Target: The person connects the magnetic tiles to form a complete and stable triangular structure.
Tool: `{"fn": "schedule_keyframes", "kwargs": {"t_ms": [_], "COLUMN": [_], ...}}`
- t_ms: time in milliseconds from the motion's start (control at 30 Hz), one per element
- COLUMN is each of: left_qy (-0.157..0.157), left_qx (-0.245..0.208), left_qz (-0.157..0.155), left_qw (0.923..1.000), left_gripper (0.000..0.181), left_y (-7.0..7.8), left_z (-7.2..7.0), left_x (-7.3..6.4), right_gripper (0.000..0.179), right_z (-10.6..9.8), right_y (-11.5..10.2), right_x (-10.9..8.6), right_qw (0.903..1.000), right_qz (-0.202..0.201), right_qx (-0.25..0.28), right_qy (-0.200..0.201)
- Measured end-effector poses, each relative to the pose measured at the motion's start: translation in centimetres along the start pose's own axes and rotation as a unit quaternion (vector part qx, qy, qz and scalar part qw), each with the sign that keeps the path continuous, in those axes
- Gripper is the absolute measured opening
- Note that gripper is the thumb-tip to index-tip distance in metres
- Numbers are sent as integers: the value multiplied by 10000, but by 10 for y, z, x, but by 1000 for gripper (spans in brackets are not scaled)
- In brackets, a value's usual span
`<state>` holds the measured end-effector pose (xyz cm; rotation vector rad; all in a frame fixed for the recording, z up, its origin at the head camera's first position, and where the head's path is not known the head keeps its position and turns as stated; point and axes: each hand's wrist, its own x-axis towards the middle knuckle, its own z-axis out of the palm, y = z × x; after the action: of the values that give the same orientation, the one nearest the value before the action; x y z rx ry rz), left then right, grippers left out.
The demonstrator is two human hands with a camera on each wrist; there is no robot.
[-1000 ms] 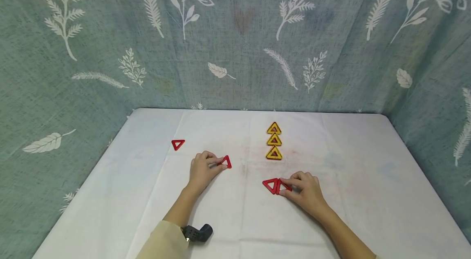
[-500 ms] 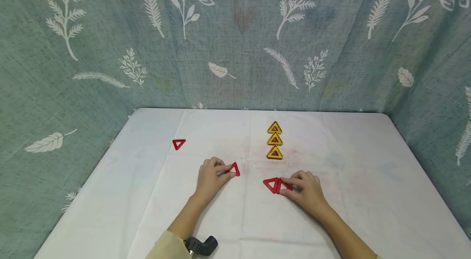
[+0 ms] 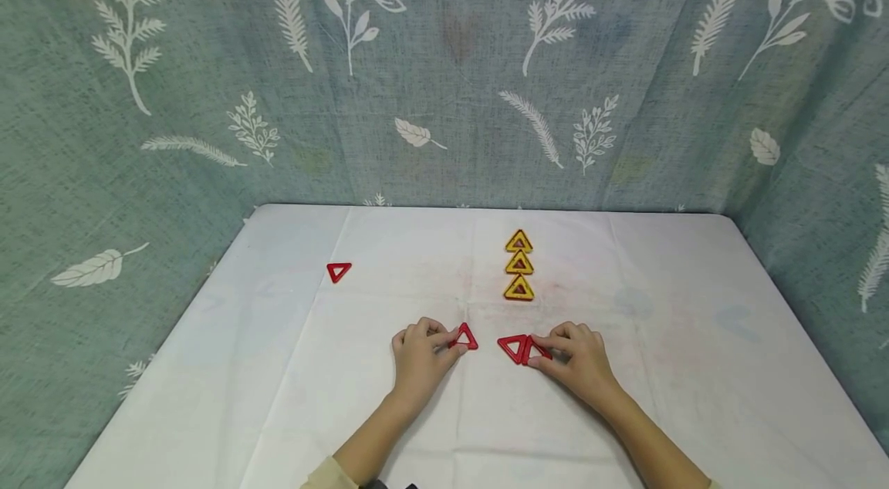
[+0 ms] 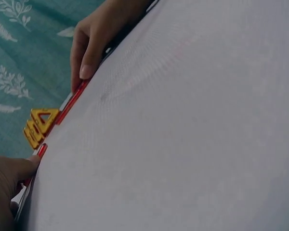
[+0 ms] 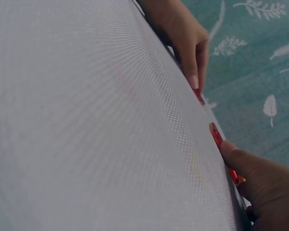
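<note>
Between thumb and fingers my left hand pinches a red triangle tile, an open frame shape, low over the white table. To its right, a second red triangle tile lies with one side against a third red triangle tile. My right hand pinches that third one by its outer end, its fingers covering part of it. A small gap separates the left hand's tile from the joined pair. In the left wrist view, the right hand shows with the red pair at its fingertips.
Three yellow triangle tiles stand in a column behind the joined red pair. Another red triangle tile lies by itself at the back left of the white-covered table. A green leaf-patterned curtain hangs behind the table.
My left hand has slid right and toward me with its red triangle tile, closing in on the joined pair. The right hand and its tiles have stayed in place.
</note>
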<state>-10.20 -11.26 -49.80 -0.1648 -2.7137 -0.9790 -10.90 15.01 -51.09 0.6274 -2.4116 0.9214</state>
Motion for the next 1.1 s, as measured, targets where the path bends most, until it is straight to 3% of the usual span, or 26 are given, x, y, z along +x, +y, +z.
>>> {"fn": "schedule_keyframes", "kwargs": {"t_ms": [100, 267, 367, 800, 1100], "left_qy": [82, 475, 644, 413, 246], "left_qx": [27, 378, 461, 51, -10], "left_qz": [190, 1091, 1400, 779, 751], "left_qw": [9998, 9922, 9870, 9961, 9969], "left_gripper": [30, 25, 23, 23, 23], "left_y": [3, 3, 5, 24, 31], "left_z": [4, 10, 11, 21, 25], "left_x": [-4, -8, -9, -12, -17], "right_gripper": [36, 36, 36, 37, 37], "right_z": [1, 2, 2, 0, 0], "right_y": [0, 1, 1, 2, 1], "right_x": [0, -2, -2, 0, -1], "right_qw": [10000, 10000, 9999, 9998, 9999], "right_qz": [-6, 42, 80, 127, 121], "right_qx": [22, 30, 6, -99, -61], "right_qy": [29, -22, -60, -101, -65]}}
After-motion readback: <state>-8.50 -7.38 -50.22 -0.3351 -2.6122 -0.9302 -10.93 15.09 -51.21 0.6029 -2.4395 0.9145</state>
